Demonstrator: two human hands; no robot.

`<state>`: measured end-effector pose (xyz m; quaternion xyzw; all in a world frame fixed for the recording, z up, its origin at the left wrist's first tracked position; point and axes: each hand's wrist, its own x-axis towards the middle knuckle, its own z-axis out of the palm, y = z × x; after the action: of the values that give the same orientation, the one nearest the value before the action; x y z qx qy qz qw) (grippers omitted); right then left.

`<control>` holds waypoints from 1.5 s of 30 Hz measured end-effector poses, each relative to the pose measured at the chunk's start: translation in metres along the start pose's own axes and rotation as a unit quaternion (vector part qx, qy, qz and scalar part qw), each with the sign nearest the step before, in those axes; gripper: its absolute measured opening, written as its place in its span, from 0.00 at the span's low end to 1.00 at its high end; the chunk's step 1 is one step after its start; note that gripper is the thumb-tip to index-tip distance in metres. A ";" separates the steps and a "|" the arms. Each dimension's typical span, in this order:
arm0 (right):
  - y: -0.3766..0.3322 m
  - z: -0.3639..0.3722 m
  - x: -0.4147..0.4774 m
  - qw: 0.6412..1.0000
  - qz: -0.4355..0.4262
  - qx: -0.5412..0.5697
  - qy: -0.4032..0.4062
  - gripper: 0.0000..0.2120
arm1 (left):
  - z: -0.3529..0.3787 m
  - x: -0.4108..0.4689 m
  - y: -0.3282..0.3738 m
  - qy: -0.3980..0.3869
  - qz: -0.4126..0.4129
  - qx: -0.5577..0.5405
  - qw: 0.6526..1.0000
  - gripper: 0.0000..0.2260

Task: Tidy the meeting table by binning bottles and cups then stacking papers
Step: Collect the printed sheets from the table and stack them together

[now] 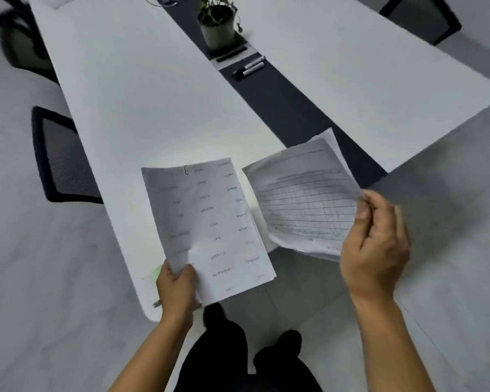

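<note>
My left hand grips the lower left corner of a clipped bundle of printed papers, held above the near end of the white meeting table. A paper clip sits on its top edge. My right hand pinches the right edge of a second set of papers with a ruled table. These sheets curl and hang over the table's near corner, to the right of the first bundle. The two bundles are apart, side by side. No bottles or cups are in view.
A dark strip runs down the table's middle, with a potted plant and two markers on it. Black mesh chairs stand at the left and far right. A small green mark and a small object lie by my left hand.
</note>
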<state>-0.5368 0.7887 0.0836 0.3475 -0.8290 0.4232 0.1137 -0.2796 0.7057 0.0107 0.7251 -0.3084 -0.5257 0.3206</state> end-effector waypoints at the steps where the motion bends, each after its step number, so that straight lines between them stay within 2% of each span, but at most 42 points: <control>1: 0.001 0.001 0.000 1.000 -0.009 -0.001 -0.006 0.11 | 0.004 0.005 -0.006 0.003 -0.022 -0.005 1.000 0.12; 6: -0.002 0.002 -0.004 0.999 -0.024 -0.016 -0.038 0.11 | 0.020 0.053 -0.027 0.001 -0.028 0.032 0.999 0.18; 10: -0.018 0.012 -0.002 0.994 -0.065 -0.050 -0.077 0.11 | 0.015 0.088 -0.043 -0.006 -0.079 0.053 0.995 0.21; 12: -0.029 0.018 0.005 0.989 -0.080 -0.073 -0.099 0.12 | 0.007 0.092 -0.041 -0.010 -0.077 0.105 0.991 0.26; 13: -0.037 0.021 0.009 0.987 -0.091 -0.083 -0.108 0.12 | 0.001 0.092 -0.037 -0.011 -0.052 0.156 0.986 0.32; 15: -0.057 0.030 0.021 0.980 -0.125 -0.087 -0.125 0.13 | -0.008 0.090 -0.019 -0.032 0.068 0.268 0.961 0.45; 16: -0.067 0.035 0.027 0.977 -0.143 -0.082 -0.135 0.13 | -0.011 0.088 -0.008 -0.054 0.140 0.300 0.942 0.50; 18: -0.092 0.046 0.037 0.969 -0.184 -0.063 -0.153 0.13 | -0.015 0.090 0.020 -0.110 0.251 0.297 0.915 0.52; 21: -0.118 0.059 0.050 0.955 -0.236 -0.027 -0.178 0.12 | -0.012 0.094 0.071 -0.165 0.340 0.244 0.893 0.45; 22: -0.124 0.063 0.053 0.952 -0.246 -0.014 -0.182 0.11 | -0.009 0.097 0.086 -0.176 0.354 0.236 0.888 0.37; 24: -0.130 0.070 0.058 0.950 -0.253 0.012 -0.182 0.10 | -0.004 0.098 0.109 -0.184 0.370 0.182 0.892 0.13; 25: -0.131 0.074 0.060 0.951 -0.252 0.021 -0.178 0.10 | -0.002 0.095 0.115 -0.186 0.360 0.141 0.903 0.04; 27: -0.126 0.085 0.063 0.959 -0.226 0.028 -0.165 0.14 | 0.001 0.091 0.118 -0.168 0.342 0.107 0.918 0.07; 30: -0.110 0.107 0.061 0.977 -0.077 0.073 -0.186 0.37 | 0.002 0.087 0.110 -0.145 0.282 0.068 0.946 0.04; 32: -0.100 0.121 0.054 0.953 0.058 0.139 -0.261 0.49 | 0.002 0.088 0.101 -0.130 0.218 0.036 0.966 0.05; 33: -0.093 0.128 0.050 0.918 0.121 0.190 -0.326 0.51 | 0.002 0.088 0.096 -0.122 0.194 0.033 0.973 0.06; 34: -0.085 0.135 0.047 0.865 0.177 0.249 -0.399 0.47 | 0.002 0.086 0.091 -0.114 0.177 0.036 0.977 0.07; 35: -0.076 0.141 0.042 0.811 0.216 0.289 -0.460 0.39 | 0.002 0.084 0.085 -0.106 0.158 0.037 0.981 0.08; 36: -0.070 0.145 0.036 0.776 0.238 0.303 -0.499 0.31 | 0.002 0.083 0.079 -0.096 0.136 0.038 0.985 0.09; 38: -0.054 0.156 0.020 0.770 0.244 0.268 -0.525 0.23 | 0.002 0.082 0.063 -0.064 0.072 0.026 0.995 0.11; 41: -0.031 0.173 -0.008 0.787 0.242 0.173 -0.540 0.21 | 0.001 0.081 0.036 -0.027 -0.055 -0.023 0.998 0.13; 43: -0.023 0.182 -0.021 0.774 0.252 0.158 -0.559 0.18 | 0.000 0.082 0.020 -0.019 -0.114 -0.034 0.993 0.12; 45: -0.022 0.186 -0.026 0.756 0.273 0.168 -0.571 0.14 | -0.003 0.083 0.007 -0.020 -0.138 -0.012 0.990 0.12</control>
<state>-0.4832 0.6475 -0.0297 0.2974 -0.7156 0.2917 -0.5608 -0.2562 0.6371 -0.0300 0.7460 -0.2052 -0.5832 0.2476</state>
